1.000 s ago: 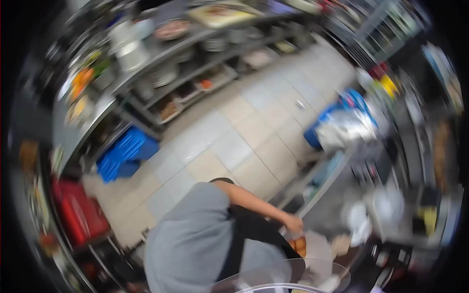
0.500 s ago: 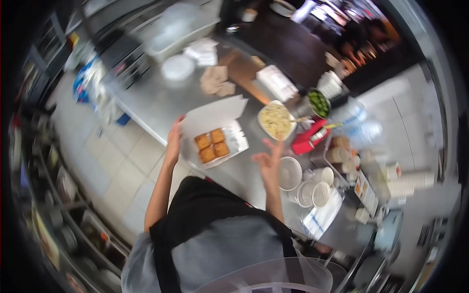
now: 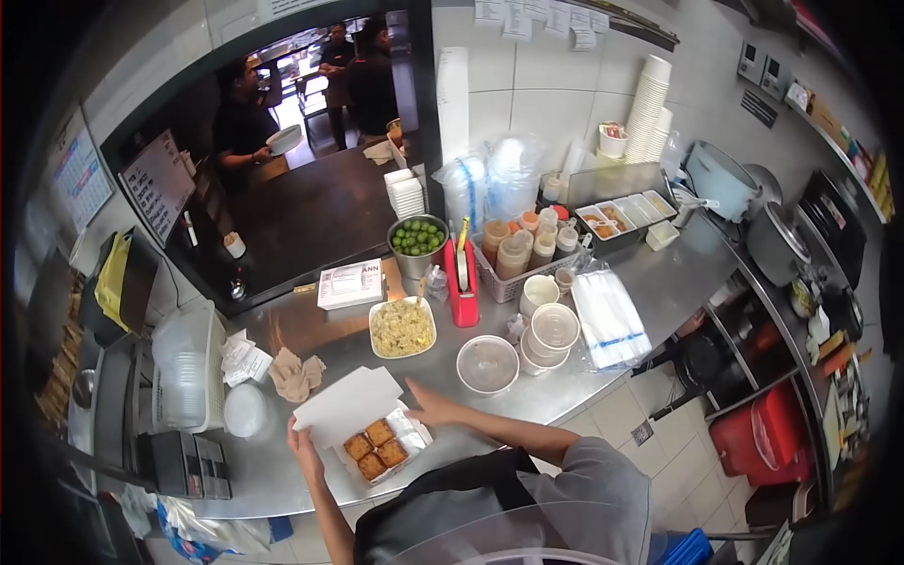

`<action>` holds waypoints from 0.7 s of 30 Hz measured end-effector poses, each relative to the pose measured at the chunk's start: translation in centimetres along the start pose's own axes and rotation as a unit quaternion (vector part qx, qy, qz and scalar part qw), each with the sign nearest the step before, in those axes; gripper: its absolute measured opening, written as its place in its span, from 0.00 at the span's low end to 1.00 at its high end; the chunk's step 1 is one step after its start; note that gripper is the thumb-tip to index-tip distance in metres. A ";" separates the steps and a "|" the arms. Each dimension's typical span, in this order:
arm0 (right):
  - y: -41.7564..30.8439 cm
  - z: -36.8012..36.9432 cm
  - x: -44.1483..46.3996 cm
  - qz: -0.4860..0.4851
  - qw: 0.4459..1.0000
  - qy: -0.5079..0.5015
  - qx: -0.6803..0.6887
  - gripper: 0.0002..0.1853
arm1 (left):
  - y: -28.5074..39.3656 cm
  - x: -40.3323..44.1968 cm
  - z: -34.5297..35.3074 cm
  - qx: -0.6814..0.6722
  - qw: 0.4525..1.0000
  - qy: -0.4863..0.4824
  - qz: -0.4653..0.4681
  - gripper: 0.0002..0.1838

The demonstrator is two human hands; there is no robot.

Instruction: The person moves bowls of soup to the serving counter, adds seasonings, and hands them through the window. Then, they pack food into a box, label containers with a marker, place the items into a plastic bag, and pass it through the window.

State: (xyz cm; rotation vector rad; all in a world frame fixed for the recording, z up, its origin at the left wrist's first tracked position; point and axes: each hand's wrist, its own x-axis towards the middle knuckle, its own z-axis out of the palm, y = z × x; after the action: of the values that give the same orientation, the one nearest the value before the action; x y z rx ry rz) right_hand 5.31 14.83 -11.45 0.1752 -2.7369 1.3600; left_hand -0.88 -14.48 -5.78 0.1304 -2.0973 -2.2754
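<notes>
On the steel counter stands an open white takeout box (image 3: 350, 400) with its lid raised. Several golden-brown square fried pieces (image 3: 375, 448) lie in it, beside silver foil (image 3: 410, 436). My left hand (image 3: 303, 450) grips the box at the left edge of its lid. At the right side of the box, my right hand (image 3: 431, 407) has its fingers stretched out and holds nothing; whether it touches the cardboard I cannot tell. Behind the box sits a white square bowl (image 3: 375, 350) of pale yellow food with a utensil handle sticking out.
Right of the bowl stand a red tape dispenser (image 3: 463, 287), a pot of green limes (image 3: 417, 237) and lidded tubs (image 3: 488, 364). Crumpled brown paper (image 3: 297, 375) and a basket of plastic containers (image 3: 184, 367) are at left. People stand beyond the pass-through window.
The view has swung up and to the right. My right hand has come from beside the bowl to the box's right side. My left hand stays at the box.
</notes>
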 end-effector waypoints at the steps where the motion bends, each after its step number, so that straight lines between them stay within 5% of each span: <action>1: -1.0 -0.1 0.9 -0.057 0.993 0.082 -0.064 0.43 | 0.0 0.7 -0.1 -0.038 0.999 -0.030 0.004 0.25; 2: -1.5 -1.2 2.2 0.043 0.997 -0.017 0.064 0.41 | -0.5 2.1 -0.3 -0.077 0.995 -0.059 0.010 0.25; 5: -3.8 -2.8 5.7 -0.137 0.965 0.026 0.223 0.37 | -2.8 6.1 -0.4 -0.113 0.990 -0.083 0.017 0.24; 8: -4.9 -3.4 8.0 -0.064 0.929 -0.038 0.363 0.33 | -2.8 7.6 0.1 -0.059 0.992 -0.107 0.042 0.23; 11: -2.0 0.3 9.9 0.056 0.958 0.019 0.280 0.29 | -2.3 6.5 1.5 0.041 0.994 -0.061 0.085 0.22; 14: -4.6 3.0 8.7 -0.068 0.948 0.293 0.106 0.27 | -0.3 3.5 5.2 0.113 0.968 0.055 0.217 0.21; 15: -5.8 2.4 8.2 -0.067 0.949 0.271 0.149 0.27 | 0.3 2.8 5.8 0.129 0.949 0.100 0.271 0.21; 18: -8.0 -1.1 6.6 -0.014 0.947 0.147 0.284 0.26 | 0.6 2.2 3.7 -0.017 0.983 0.078 0.165 0.21; 21: -6.1 -2.1 6.5 -0.082 0.941 0.039 0.326 0.25 | -1.7 2.7 0.2 -0.020 0.996 -0.054 0.072 0.22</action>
State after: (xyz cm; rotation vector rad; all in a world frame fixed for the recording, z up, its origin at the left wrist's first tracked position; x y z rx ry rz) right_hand -0.28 12.41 -4.54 0.3664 -2.0496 2.1052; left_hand -3.58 -14.40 -7.52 -0.1443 -2.0335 -2.2860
